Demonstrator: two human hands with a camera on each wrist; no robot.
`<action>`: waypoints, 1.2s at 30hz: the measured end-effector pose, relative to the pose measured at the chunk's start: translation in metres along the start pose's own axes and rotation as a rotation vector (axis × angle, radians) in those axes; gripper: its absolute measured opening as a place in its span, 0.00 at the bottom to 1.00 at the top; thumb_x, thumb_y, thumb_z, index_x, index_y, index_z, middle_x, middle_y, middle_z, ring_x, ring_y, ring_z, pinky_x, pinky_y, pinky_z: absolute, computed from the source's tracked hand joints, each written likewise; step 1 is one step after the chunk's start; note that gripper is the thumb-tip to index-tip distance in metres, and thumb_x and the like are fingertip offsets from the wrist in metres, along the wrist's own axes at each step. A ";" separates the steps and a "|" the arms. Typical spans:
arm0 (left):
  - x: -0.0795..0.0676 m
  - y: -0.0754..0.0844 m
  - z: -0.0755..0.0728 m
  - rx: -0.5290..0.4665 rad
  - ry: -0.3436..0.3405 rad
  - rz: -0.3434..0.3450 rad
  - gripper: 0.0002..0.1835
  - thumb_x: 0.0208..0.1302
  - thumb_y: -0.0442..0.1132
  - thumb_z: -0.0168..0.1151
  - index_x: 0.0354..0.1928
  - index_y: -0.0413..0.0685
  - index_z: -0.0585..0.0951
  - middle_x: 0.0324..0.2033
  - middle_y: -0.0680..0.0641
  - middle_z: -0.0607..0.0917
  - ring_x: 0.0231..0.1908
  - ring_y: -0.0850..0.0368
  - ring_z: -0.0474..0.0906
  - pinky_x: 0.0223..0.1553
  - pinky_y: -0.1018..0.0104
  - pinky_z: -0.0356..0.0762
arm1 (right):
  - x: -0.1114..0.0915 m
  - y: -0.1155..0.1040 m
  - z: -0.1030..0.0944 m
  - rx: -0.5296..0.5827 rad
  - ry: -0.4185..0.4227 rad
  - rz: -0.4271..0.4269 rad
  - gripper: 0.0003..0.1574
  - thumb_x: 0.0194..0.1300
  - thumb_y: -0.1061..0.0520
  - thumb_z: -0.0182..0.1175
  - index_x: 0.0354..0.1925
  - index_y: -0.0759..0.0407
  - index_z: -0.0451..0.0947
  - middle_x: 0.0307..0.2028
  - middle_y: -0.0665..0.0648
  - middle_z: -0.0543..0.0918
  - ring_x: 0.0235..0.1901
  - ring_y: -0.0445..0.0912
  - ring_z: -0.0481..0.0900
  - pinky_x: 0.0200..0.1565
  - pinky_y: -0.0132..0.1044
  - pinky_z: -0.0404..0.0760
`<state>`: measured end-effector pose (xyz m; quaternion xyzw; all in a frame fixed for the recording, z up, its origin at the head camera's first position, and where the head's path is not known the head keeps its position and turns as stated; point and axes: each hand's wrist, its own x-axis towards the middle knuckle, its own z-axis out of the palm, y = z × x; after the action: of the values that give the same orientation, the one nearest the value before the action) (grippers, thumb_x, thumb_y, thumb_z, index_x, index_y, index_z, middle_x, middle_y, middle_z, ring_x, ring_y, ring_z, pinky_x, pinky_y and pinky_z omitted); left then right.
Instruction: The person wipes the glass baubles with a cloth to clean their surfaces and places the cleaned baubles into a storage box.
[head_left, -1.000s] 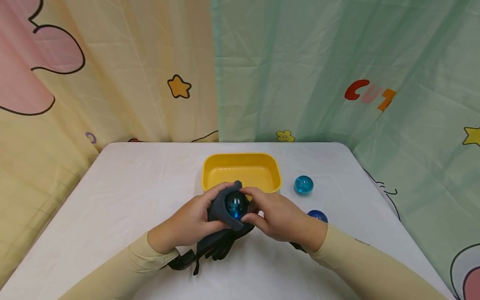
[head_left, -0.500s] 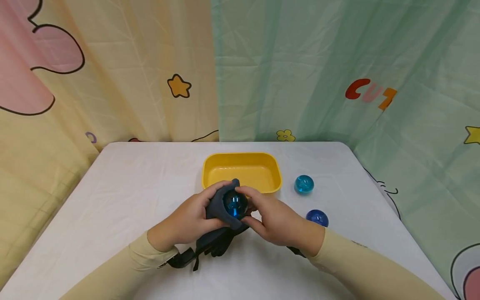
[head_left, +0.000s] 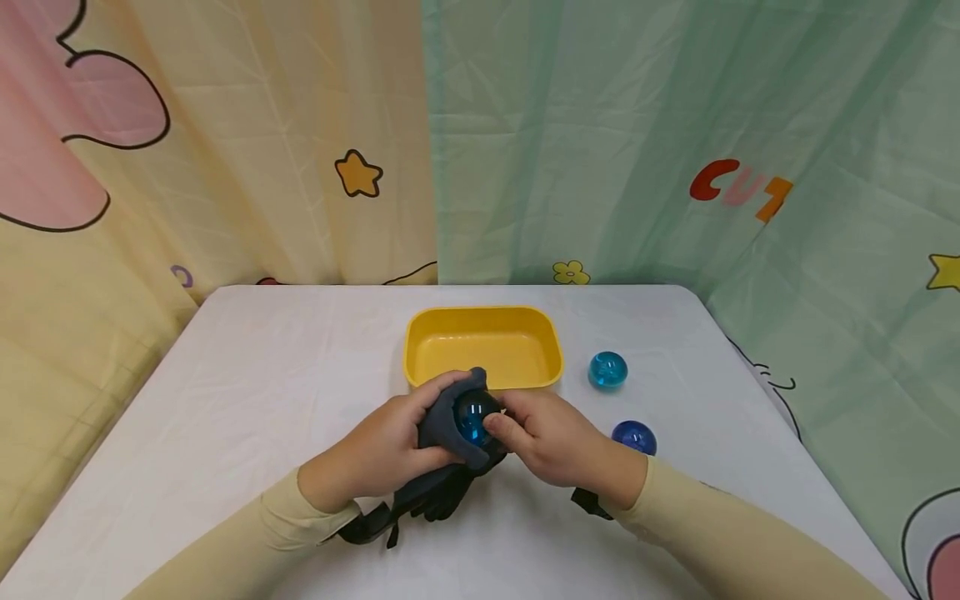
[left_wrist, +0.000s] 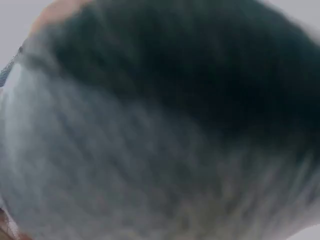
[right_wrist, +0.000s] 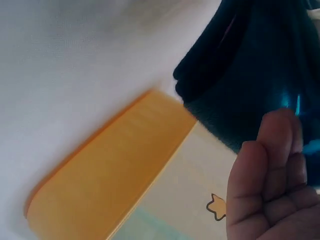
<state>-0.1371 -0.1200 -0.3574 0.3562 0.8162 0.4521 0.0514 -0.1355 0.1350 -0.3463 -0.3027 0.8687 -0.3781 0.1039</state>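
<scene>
In the head view my left hand (head_left: pixel 381 442) grips a dark grey cloth (head_left: pixel 438 425), which cups a shiny blue-teal glass ball (head_left: pixel 472 417). My right hand (head_left: pixel 558 437) holds the ball's right side, its thumb across the front. Black folds hang beneath the left hand. The right wrist view shows right fingertips (right_wrist: pixel 282 130) against the glossy ball, beside the dark cloth (right_wrist: pixel 215 85). Blurred grey cloth (left_wrist: pixel 110 155) fills most of the left wrist view, hiding the left fingers.
A yellow tray (head_left: pixel 483 313) stands just behind the hands on the white table (head_left: pixel 300 350). To its right lies a turquoise glass ball (head_left: pixel 607 370). A darker blue ball (head_left: pixel 635 436) sits nearer, beside the right wrist. Printed curtains (head_left: pixel 570 150) hang behind the table.
The right hand has shifted lower on the ball, and its thumb now lies across the ball's front. Cloth and ball have moved slightly down and to the right with the left hand.
</scene>
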 end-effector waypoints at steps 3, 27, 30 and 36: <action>0.001 -0.001 0.000 -0.007 0.017 0.003 0.45 0.63 0.37 0.77 0.78 0.55 0.64 0.63 0.51 0.84 0.59 0.56 0.82 0.66 0.54 0.79 | -0.002 -0.002 0.001 0.017 0.008 0.004 0.31 0.82 0.44 0.54 0.74 0.56 0.66 0.49 0.49 0.89 0.43 0.39 0.83 0.53 0.34 0.86; 0.000 0.002 -0.001 0.013 0.000 0.022 0.44 0.64 0.39 0.77 0.79 0.53 0.63 0.62 0.47 0.85 0.58 0.54 0.83 0.64 0.55 0.81 | -0.003 -0.003 0.002 0.046 0.041 0.015 0.24 0.84 0.45 0.51 0.65 0.59 0.74 0.41 0.50 0.87 0.38 0.40 0.81 0.47 0.31 0.85; 0.001 0.002 -0.003 -0.004 0.025 0.014 0.45 0.63 0.38 0.77 0.78 0.54 0.64 0.64 0.49 0.84 0.59 0.54 0.83 0.64 0.54 0.81 | -0.005 -0.006 0.002 0.030 0.067 -0.010 0.34 0.81 0.47 0.57 0.75 0.58 0.61 0.43 0.49 0.88 0.39 0.39 0.82 0.48 0.32 0.85; 0.002 0.003 -0.008 -0.059 0.052 0.008 0.46 0.62 0.36 0.78 0.79 0.55 0.64 0.70 0.49 0.79 0.64 0.52 0.79 0.67 0.58 0.78 | -0.008 -0.012 -0.004 -0.168 0.030 -0.126 0.45 0.75 0.57 0.65 0.79 0.54 0.52 0.60 0.54 0.85 0.52 0.43 0.87 0.59 0.40 0.86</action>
<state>-0.1403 -0.1236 -0.3500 0.3461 0.8021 0.4851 0.0388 -0.1256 0.1363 -0.3354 -0.3589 0.8780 -0.3140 0.0412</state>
